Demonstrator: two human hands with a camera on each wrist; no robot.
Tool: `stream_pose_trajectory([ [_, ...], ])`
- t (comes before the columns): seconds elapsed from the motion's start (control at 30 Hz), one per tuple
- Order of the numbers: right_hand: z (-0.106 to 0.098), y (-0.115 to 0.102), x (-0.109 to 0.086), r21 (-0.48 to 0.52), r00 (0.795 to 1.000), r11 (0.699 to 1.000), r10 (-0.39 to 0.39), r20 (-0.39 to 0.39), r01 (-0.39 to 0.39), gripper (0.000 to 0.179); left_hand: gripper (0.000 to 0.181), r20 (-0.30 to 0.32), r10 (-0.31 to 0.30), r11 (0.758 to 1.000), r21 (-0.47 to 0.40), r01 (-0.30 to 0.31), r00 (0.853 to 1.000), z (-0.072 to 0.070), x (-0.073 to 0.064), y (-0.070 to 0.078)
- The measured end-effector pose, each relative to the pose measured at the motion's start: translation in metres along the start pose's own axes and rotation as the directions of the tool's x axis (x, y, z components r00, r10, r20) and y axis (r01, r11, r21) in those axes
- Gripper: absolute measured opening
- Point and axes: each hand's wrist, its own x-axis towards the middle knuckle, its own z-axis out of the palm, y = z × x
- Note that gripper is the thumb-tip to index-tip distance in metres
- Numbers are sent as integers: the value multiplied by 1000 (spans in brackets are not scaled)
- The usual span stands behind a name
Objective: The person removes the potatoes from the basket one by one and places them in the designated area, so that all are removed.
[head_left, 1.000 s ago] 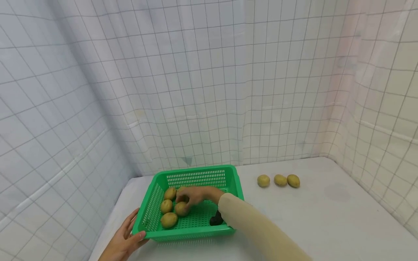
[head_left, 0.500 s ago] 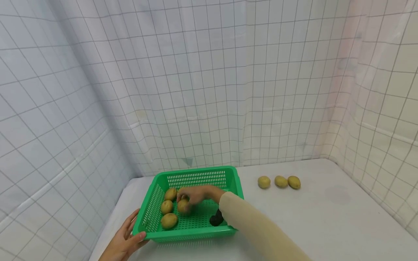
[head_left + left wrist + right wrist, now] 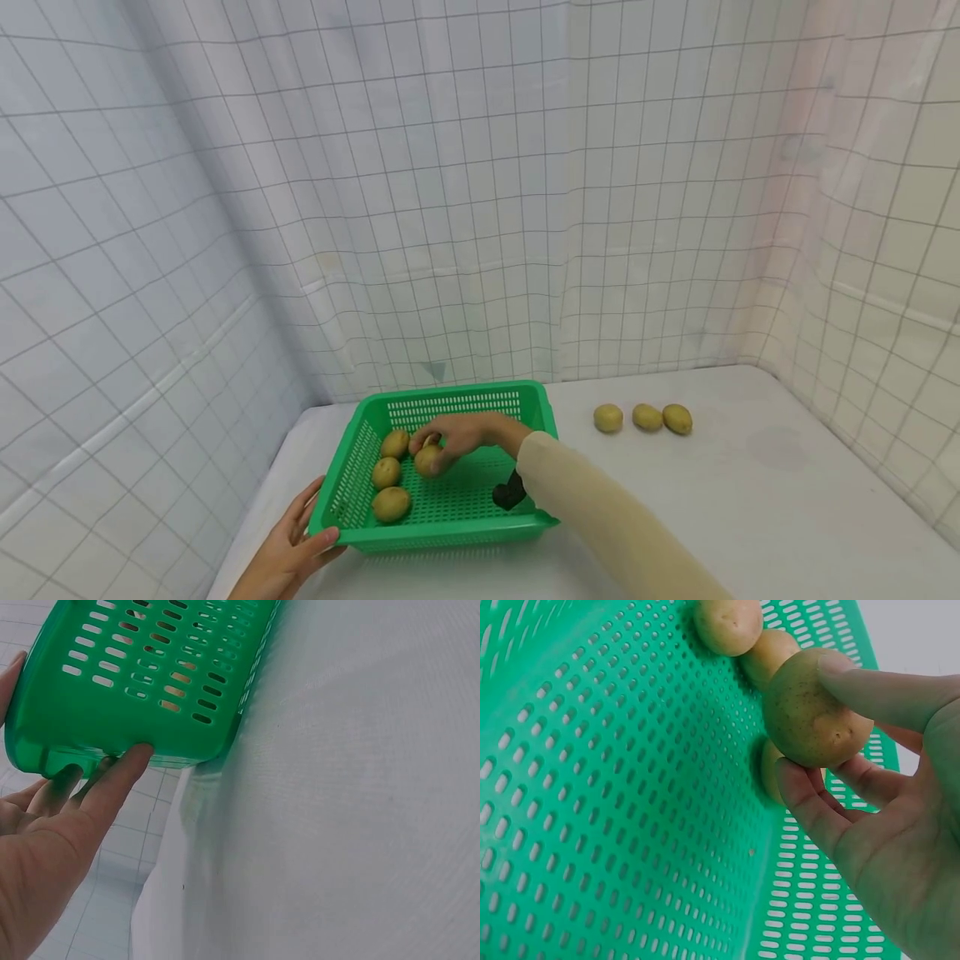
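In the head view my right hand [image 3: 463,433] grips a potato [image 3: 428,461] over the left half of a green plastic basket [image 3: 442,533]. The right wrist view has thumb and fingers around that potato [image 3: 810,712], raised above the basket's slotted floor. Along the basket's left side lie three more potatoes: a back one [image 3: 395,444], a middle one [image 3: 386,473] and a front one [image 3: 392,505]. My left hand [image 3: 291,548] holds the near left corner of the basket, thumb on the rim. Seen from the left wrist, its fingers [image 3: 112,784] reach under the rim outside the wall.
Right of the basket, three potatoes sit on the white-covered table [image 3: 720,492]: one alone [image 3: 608,418], then a middle one [image 3: 647,417] beside a right one [image 3: 677,419]. A white gridded curtain [image 3: 480,208] stands behind and at both sides. A black wrist device [image 3: 510,493] overlaps the basket's right part.
My right hand has lifted its potato from near the basket floor, moving slightly up and to the right. My left hand stays on the corner, and the other potatoes keep their places.
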Motion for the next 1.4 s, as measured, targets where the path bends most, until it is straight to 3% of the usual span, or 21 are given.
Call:
stream_pose_trajectory([
  [0.5, -19, -9, -25, -81, 997, 995, 53, -57, -57, 45, 85, 12, 6, 1000, -29, -5, 1000, 1, -1, -1],
  [0.87, -32, -9, -45, -89, 993, 993, 70, -95, -78, 45, 88, 18, 7, 999, -33, -6, 1000, 1, -2, 1],
  [1.17, -45, -3, -66, -21, 988, 995, 92, -125, -95, 44, 85, 23, 9, 1000, -1, -9, 1000, -1, -1, 4],
  [1.4, -51, 1, -78, -67, 986, 993, 88, -142, -98, 43, 86, -1, -7, 1000, -4, 7, 1000, 1, -1, 2],
])
